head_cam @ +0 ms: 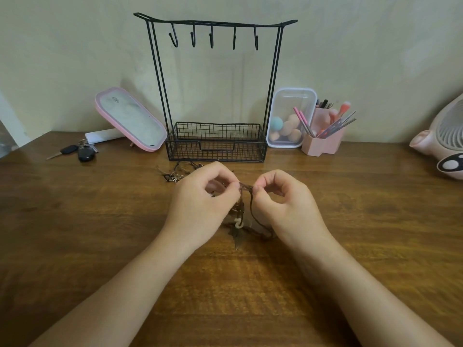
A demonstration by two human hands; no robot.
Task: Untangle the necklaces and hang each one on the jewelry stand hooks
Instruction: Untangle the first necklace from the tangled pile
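A black wire jewelry stand rises at the back of the wooden table, its several hooks bare above a mesh basket. A brown cord necklace is stretched between my hands over the table's middle. My left hand pinches the cord on one side and my right hand pinches it on the other. A pale bead and a dark leaf pendant dangle below my fingers. More tangled necklaces lie on the table just in front of the basket, partly hidden by my left hand.
A pink tilted mirror and car keys sit at the back left. A clear box of sponges, a pink brush holder and a pink fan stand at the right.
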